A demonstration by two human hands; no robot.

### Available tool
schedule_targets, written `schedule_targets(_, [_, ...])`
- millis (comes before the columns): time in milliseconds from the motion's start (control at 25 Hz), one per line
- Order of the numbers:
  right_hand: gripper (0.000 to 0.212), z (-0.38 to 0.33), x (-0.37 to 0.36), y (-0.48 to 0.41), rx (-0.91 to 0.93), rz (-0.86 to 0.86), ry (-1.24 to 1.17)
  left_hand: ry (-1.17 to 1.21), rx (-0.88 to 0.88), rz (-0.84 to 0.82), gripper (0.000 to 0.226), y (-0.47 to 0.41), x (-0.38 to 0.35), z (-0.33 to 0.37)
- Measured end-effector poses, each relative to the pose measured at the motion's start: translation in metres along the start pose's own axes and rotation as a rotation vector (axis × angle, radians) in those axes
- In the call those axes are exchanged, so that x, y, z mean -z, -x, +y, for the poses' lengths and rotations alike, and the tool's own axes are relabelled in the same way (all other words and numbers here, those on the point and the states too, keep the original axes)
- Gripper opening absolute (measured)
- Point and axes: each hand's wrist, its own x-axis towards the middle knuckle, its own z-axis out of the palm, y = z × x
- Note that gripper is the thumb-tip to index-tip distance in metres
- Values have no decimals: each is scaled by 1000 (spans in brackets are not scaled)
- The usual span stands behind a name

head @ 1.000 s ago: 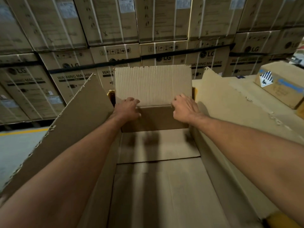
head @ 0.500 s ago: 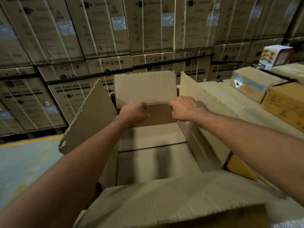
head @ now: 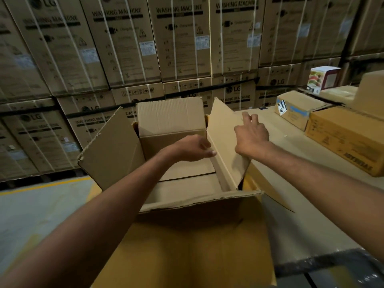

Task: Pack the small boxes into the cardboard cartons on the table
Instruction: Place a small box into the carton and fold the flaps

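Observation:
An open cardboard carton [head: 187,242] stands in front of me on the table, all flaps up and its inside bare. My left hand [head: 193,148] hovers over the carton's far right inner corner, fingers loosely curled, holding nothing. My right hand [head: 251,132] is outside the carton's right flap [head: 224,140], fingers spread and pressing against that flap. One small printed box [head: 323,80] sits on cartons at the far right.
A carton with a diamond hazard label [head: 297,111] and a yellow-brown carton [head: 345,140] lie on the table [head: 291,173] to the right. A wall of stacked washing machine cartons [head: 176,48] fills the background. Grey floor with a yellow line [head: 41,186] lies left.
Both hands have left the carton's far flap. The right hand moved right, outside the right flap; the left hand shifted right inside. The view has pulled back and up.

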Motion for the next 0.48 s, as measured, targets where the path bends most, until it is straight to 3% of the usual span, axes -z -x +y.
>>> schedule_targets(280, [38,51,-5,8,-31,-138,-726,110,180,-92,54,-8,-49,76])
schedule_targets(400, [41,72,-8,16,-21,-242,-784,171,242,-119,58,-9,-56,88])
schedule_targets(480, [39,74,-9,22,-8,-209,-751,190,246,-160,61,-8,-58,97])
